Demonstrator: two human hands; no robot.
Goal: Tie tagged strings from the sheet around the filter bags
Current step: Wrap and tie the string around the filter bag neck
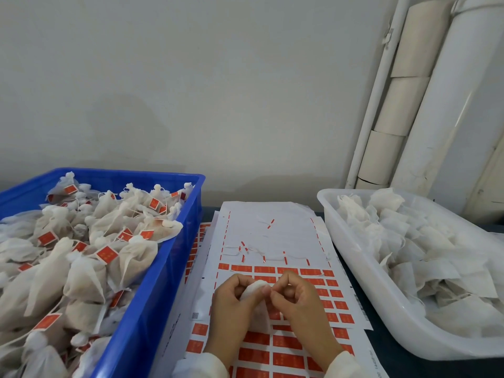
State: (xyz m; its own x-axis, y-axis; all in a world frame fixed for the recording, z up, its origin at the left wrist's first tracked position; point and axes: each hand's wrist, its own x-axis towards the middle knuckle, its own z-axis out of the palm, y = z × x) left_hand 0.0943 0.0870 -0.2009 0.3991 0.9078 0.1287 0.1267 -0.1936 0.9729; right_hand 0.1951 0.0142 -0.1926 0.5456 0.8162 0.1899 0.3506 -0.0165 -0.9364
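Both hands, left and right, are pinching a bag's neck over the sheet; crate sitting at nine o'clock.

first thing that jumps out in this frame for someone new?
The blue crate at left, heaped with tied filter bags carrying red tags. Next, the sheet of red tags in the middle, its far rows already stripped, with both hands over it: the left hand and right hand pinch the gathered neck of one filter bag. At right, a white tub holds untied bags.
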